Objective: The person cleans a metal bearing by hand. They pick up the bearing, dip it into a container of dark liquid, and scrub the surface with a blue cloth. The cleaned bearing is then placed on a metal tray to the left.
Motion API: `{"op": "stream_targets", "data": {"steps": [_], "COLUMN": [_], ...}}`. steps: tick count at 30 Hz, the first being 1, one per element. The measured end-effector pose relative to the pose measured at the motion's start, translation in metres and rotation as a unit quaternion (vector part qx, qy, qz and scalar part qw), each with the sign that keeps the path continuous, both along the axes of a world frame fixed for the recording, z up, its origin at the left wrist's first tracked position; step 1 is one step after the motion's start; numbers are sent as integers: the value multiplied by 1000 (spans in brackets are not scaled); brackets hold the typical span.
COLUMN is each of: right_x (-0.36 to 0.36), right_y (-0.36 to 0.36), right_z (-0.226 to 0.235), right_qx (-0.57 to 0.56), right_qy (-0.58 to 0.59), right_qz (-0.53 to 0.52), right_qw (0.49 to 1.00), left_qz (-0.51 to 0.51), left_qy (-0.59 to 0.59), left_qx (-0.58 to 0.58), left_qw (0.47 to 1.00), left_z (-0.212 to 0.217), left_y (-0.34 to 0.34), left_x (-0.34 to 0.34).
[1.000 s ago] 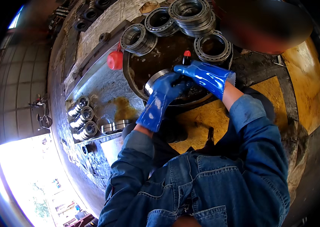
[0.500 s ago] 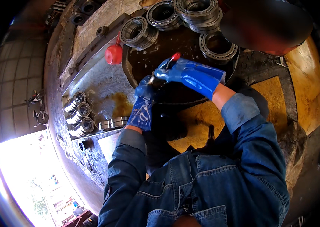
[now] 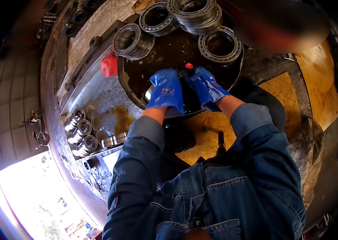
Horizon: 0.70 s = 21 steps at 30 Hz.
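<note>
Both my hands wear long blue rubber gloves and are over a round, dark pan of oily liquid. My left hand (image 3: 166, 89) is closed at the pan's near side, its fingers curled out of sight. A shiny metal bearing ring (image 3: 149, 93) shows beneath and left of that glove. Close beside it, my right hand (image 3: 208, 86) is closed round a black-handled tool (image 3: 189, 68) with a red end; its working end is hidden. The pan (image 3: 126, 86) has a thin metal rim.
Large roller bearings (image 3: 131, 41) stand along the pan's far side, some stacked; one bearing (image 3: 220, 46) sits at far right. A red ladle (image 3: 108, 66) lies left of the pan. Several smaller bearings (image 3: 84, 127) rest on the metal tray (image 3: 105, 94). Yellowish board (image 3: 203, 134) lies nearer me.
My hands have come down toward me, now side by side; the left turned palm-down and the right shifted with the red-ended tool. The view has shifted slightly, and a metal ring now shows by the left glove.
</note>
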State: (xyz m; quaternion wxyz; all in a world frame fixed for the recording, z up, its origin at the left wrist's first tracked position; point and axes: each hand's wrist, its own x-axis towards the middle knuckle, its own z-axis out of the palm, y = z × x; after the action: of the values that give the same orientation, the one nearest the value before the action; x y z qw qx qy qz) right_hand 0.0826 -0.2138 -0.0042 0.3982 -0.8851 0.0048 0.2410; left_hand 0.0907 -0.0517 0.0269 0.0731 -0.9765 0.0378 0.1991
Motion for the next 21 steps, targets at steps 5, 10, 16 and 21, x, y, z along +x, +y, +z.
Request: {"op": "stream_targets", "data": {"steps": [5,10,16,21], "right_x": [39,20,-7,-3], "right_y": [-9,-13,0,-23], "right_z": [30,82,92,50], "right_qx": [100,356,382,315], "right_qy": [31,51,120,114], "right_qz": [-76,-72,-64,-152], "right_qw": [992,930,914,930], "left_qz": [-149,-13,38,-21], "left_qy": [-57,-85,-94,-79], "left_qx": [-85,-245,-167,-196], "left_qw": [983,966,981,977], "left_z": [-2,16,12,29], "left_y": [18,68,102,67], "left_x": [-9,-37,-72,-51]}}
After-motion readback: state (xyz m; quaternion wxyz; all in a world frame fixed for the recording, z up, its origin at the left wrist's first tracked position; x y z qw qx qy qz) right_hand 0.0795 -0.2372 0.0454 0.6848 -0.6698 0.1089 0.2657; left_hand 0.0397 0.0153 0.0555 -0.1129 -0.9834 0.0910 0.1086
